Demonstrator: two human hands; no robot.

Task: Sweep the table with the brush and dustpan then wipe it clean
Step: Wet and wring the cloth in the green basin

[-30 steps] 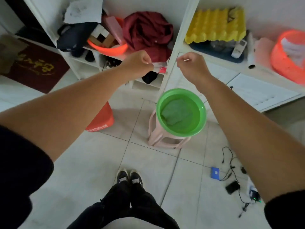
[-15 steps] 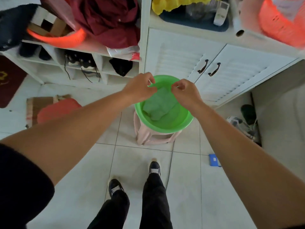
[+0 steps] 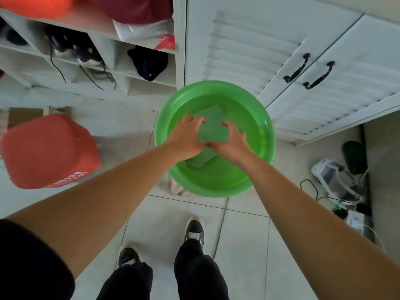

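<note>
I saw the green cloth (image 3: 213,132) lying in the green basin (image 3: 216,86), its long axis running away from me. My left hand (image 3: 186,137) and right hand (image 3: 231,141) flanked it, equally near, fingers curled over its side edges, gripping it.

Pale tiled floor (image 3: 164,224) lies open before the round green plastic basin (image 3: 216,182); white louvred cabinet doors (image 3: 324,50) stand just behind it, a red plastic tub (image 3: 49,150) left, black cables (image 3: 313,187) right.
</note>
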